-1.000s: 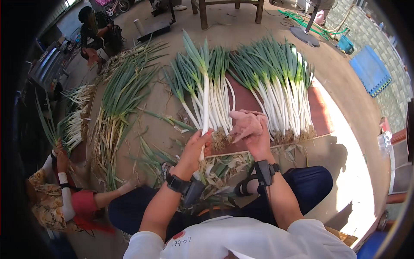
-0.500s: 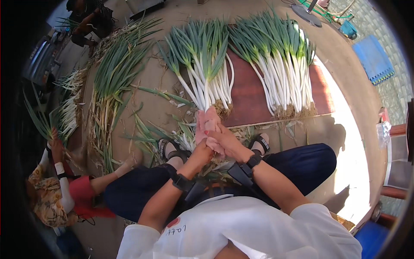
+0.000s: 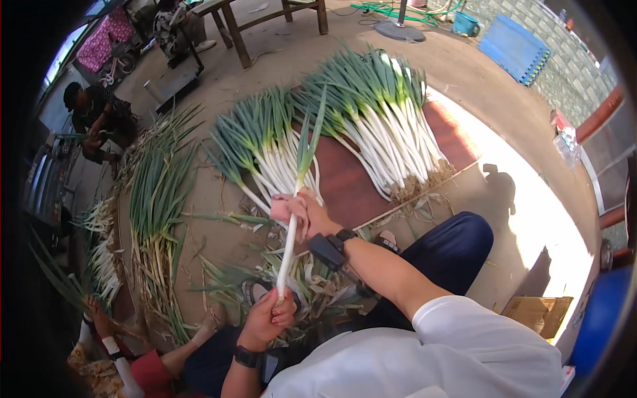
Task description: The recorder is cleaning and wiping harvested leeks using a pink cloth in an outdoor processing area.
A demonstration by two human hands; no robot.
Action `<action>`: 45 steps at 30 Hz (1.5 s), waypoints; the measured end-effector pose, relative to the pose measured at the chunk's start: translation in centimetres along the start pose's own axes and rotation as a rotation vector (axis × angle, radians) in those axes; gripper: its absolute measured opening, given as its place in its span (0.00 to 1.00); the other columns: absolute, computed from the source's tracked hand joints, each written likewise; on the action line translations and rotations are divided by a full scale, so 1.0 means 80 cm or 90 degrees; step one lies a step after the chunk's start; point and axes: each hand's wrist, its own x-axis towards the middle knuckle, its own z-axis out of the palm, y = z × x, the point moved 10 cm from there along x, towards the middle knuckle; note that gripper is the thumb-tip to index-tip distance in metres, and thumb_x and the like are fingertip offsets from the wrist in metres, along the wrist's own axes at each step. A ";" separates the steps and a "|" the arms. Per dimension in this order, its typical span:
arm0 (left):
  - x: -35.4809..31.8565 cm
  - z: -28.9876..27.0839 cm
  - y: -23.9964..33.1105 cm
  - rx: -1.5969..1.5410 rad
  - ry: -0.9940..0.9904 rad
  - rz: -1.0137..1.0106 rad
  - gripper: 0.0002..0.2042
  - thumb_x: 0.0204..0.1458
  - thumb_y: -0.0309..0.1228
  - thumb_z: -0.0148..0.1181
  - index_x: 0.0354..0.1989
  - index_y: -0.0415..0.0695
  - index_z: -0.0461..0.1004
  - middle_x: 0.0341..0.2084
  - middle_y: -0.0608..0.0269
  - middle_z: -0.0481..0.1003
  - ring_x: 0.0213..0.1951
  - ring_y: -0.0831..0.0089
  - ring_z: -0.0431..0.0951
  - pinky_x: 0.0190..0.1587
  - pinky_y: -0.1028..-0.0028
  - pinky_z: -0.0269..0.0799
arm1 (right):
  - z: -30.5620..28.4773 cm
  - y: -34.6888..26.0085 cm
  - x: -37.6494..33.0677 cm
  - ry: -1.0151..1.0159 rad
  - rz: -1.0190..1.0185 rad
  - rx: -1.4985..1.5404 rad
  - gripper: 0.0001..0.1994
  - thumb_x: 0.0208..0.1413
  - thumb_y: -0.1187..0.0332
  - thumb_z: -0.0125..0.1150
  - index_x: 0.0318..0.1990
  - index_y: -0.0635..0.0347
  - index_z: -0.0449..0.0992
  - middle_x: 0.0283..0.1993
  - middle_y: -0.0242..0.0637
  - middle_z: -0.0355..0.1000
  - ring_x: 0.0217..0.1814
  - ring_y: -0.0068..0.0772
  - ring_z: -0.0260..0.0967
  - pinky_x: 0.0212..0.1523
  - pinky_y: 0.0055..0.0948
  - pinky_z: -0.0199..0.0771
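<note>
A long green onion (image 3: 287,255) with a white stalk and green leaves slants between my two hands, its leaves pointing away from me. My left hand (image 3: 267,317) grips the root end close to my lap. Farther up the stalk, my right hand (image 3: 313,215) is closed around it with a pink cloth (image 3: 284,207) between the fingers and the onion. Just beyond lies a bundle of cleaned green onions (image 3: 265,156), partly behind the held one. A larger bundle (image 3: 381,126) rests to its right on a reddish-brown board (image 3: 345,192).
Unpeeled green onions (image 3: 156,205) lie in a long heap at the left. Stripped leaves (image 3: 318,292) litter the ground by my feet. One person (image 3: 99,126) crouches at the far left; another person's hand (image 3: 99,318) holds onions at the near left. A wooden table (image 3: 265,16) stands behind.
Both hands were together around the pink cloth. Now they are apart, the left nearer me at the root end, the right on the stalk. The view has shifted, showing more of the far side.
</note>
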 end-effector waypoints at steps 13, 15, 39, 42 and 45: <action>-0.031 0.030 -0.033 -0.265 -0.196 -0.100 0.18 0.58 0.45 0.33 0.19 0.51 0.57 0.09 0.73 0.50 0.11 0.82 0.47 0.14 0.81 0.45 | 0.005 0.043 -0.050 0.220 0.049 -0.060 0.07 0.53 0.63 0.52 0.28 0.54 0.67 0.15 0.27 0.63 0.12 0.22 0.59 0.19 0.21 0.63; -0.047 0.029 -0.046 -0.251 -0.222 -0.141 0.18 0.58 0.45 0.33 0.19 0.51 0.56 0.10 0.73 0.50 0.11 0.81 0.49 0.14 0.81 0.46 | 0.021 0.000 -0.017 0.193 0.000 -0.055 0.08 0.55 0.65 0.50 0.24 0.52 0.66 0.11 0.27 0.58 0.09 0.19 0.53 0.16 0.18 0.58; 0.032 -0.028 0.027 0.508 0.208 0.160 0.07 0.57 0.38 0.43 0.36 0.49 0.62 0.18 0.77 0.57 0.16 0.88 0.54 0.16 0.86 0.47 | -0.006 0.088 -0.083 0.175 0.099 -0.628 0.15 0.47 0.76 0.50 0.44 0.65 0.61 0.38 0.42 0.67 0.37 0.26 0.66 0.35 0.20 0.67; 0.015 -0.035 0.022 0.548 0.189 0.144 0.06 0.57 0.35 0.44 0.37 0.48 0.61 0.18 0.77 0.57 0.17 0.88 0.54 0.18 0.85 0.48 | 0.044 0.079 -0.064 0.134 0.060 -0.443 0.06 0.47 0.80 0.47 0.34 0.67 0.66 0.25 0.42 0.68 0.25 0.25 0.66 0.23 0.19 0.65; -0.017 -0.009 0.013 0.524 0.159 0.074 0.05 0.57 0.34 0.42 0.35 0.47 0.60 0.18 0.76 0.56 0.18 0.87 0.53 0.19 0.85 0.49 | 0.049 0.045 -0.046 0.225 0.036 -0.445 0.06 0.52 0.76 0.45 0.29 0.69 0.68 0.19 0.38 0.66 0.12 0.20 0.57 0.11 0.16 0.54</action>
